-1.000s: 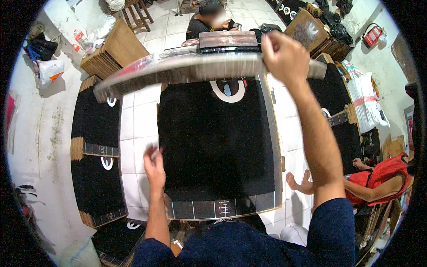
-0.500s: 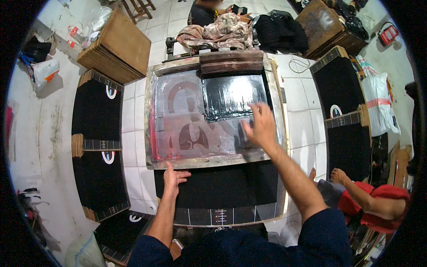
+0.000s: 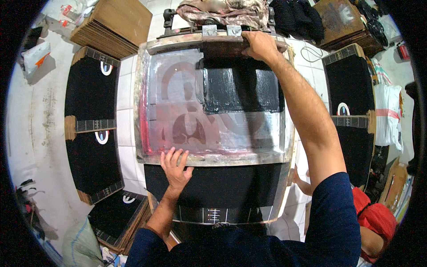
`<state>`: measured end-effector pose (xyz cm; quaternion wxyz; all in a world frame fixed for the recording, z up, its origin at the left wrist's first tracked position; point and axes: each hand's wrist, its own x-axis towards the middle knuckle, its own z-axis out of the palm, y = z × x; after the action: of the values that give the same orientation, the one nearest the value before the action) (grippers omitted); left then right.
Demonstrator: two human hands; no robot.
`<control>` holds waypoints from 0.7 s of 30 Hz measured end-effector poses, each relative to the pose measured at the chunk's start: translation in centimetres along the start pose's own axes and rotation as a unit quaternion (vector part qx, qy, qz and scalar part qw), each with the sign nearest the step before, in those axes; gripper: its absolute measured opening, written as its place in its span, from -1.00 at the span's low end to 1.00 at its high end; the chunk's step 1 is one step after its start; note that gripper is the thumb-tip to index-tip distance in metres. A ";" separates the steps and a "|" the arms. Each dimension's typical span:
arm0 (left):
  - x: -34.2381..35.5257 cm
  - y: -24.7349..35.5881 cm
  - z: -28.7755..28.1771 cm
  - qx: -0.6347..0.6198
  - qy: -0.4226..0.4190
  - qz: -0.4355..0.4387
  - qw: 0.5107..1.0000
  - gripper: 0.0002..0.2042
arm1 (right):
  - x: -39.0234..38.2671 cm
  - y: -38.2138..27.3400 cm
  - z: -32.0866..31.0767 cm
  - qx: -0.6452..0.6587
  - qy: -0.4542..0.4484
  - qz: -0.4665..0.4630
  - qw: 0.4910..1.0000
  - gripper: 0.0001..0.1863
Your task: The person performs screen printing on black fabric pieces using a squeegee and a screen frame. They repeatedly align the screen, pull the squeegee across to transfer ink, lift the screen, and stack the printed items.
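Note:
A wooden screen-printing frame (image 3: 213, 159) lies before me, its pale mesh (image 3: 178, 133) showing darker letter-like shapes. Glossy black ink (image 3: 235, 95) covers the upper right part of the mesh. Beyond the ink, a brown wooden squeegee (image 3: 222, 48) rests against the far bar of the frame. My right hand (image 3: 261, 46) reaches across and is closed round the squeegee's right end. At the near left, my left hand (image 3: 177, 169) lies on the frame's near bar with its fingers spread. Black fabric (image 3: 218, 184) stretched on a board shows below the frame.
Boards with black fabric (image 3: 92, 89) stand along the left, and more black fabric (image 3: 349, 84) lies on the right. Stacked brown boards (image 3: 111, 26) and a crumpled patterned cloth (image 3: 222, 13) are at the back. Another person's red garment (image 3: 376, 218) shows at lower right.
My right hand has moved from above the ink to the far bar and taken hold of the squeegee. My left hand has come up onto the near bar. The view has shifted.

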<state>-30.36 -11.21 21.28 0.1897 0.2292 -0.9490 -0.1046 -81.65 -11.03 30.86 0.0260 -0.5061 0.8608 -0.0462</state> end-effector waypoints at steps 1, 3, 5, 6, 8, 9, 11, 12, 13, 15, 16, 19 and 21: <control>-0.3 -0.1 0.0 -0.002 -0.005 -0.003 1.000 -0.39 | -1.4 -0.5 0.0 0.009 0.065 -0.020 0.998 -0.50; -0.5 -0.1 0.0 0.000 -0.008 -0.006 1.000 -0.37 | -5.0 -1.6 -0.4 0.019 0.106 -0.038 0.993 -0.58; -0.4 0.0 -0.1 0.000 0.000 0.007 1.000 -0.42 | -8.4 -3.0 -0.7 0.029 0.097 -0.036 0.994 -0.62; -0.4 0.0 -0.1 -0.001 -0.006 0.002 1.000 -0.44 | -10.1 -3.8 -0.8 0.037 0.077 -0.032 0.996 -0.63; -0.2 0.1 -0.3 -0.009 -0.002 0.003 1.000 -0.40 | -13.0 -5.6 -0.5 0.030 0.086 -0.024 0.996 -0.66; 0.0 0.1 -0.3 -0.014 0.005 0.000 1.000 -0.38 | -14.2 -6.4 -0.3 0.037 0.057 0.000 0.998 -0.67; 0.0 0.3 -0.4 -0.020 0.000 -0.012 1.000 -0.36 | -15.5 -7.5 0.2 0.033 0.051 0.016 0.998 -0.67; 0.0 0.5 -0.5 -0.023 0.006 -0.014 1.000 -0.36 | -15.8 -7.8 0.4 0.024 0.066 0.015 0.997 -0.66; 0.0 0.6 -0.6 -0.024 0.003 -0.019 1.000 -0.36 | -15.8 -7.9 0.6 0.011 0.053 0.030 0.998 -0.66; 0.0 0.8 -0.6 -0.027 -0.014 -0.037 0.999 -0.36 | -15.4 -7.9 0.6 0.036 0.006 0.017 0.999 -0.64; 0.0 0.8 -0.6 -0.024 0.003 -0.023 0.999 -0.35 | -15.1 -7.8 0.5 0.049 -0.054 0.027 0.997 -0.63; -0.1 0.8 -0.4 -0.022 0.002 -0.021 1.000 -0.34 | -14.7 -7.6 -0.2 0.029 -0.044 0.027 0.998 -0.58; -0.1 0.7 -0.3 -0.034 0.002 -0.024 0.999 -0.34 | -15.2 -7.9 -0.6 0.024 -0.075 0.038 0.996 -0.55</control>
<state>-30.43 -10.59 21.77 0.1967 0.2457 -0.9387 -0.1404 -67.43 -1.56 32.22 0.1045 -0.4744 0.8737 -0.0279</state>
